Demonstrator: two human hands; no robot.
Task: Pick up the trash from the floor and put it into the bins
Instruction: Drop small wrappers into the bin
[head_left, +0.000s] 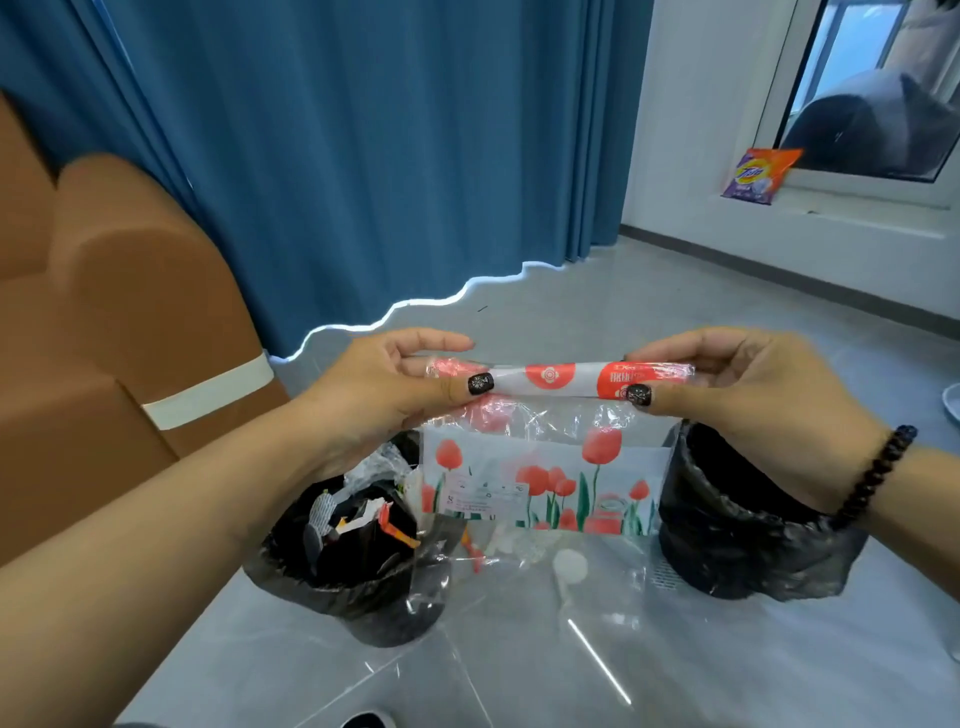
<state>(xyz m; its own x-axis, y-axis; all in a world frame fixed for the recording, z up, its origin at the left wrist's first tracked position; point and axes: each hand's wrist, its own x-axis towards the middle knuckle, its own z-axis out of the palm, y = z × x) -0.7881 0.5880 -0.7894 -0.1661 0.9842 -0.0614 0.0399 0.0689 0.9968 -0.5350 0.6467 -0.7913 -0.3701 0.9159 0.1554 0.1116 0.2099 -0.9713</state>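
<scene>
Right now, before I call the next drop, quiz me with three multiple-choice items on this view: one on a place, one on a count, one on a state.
1. Where is the tulip-print plastic wrapper?
A. held up between the two bins
B. flat on the floor
C. inside the right bin

2. How many black-lined bins show?
A. one
B. two
C. three

3. What is the state of the left bin?
A. holds no trash
B. tipped over
C. upright with trash inside

Answers:
1 A, the left hand and right hand each pinch its rolled top edge.
2 B, the left bin and the right bin.
3 C, paper and plastic scraps show inside it.
</scene>
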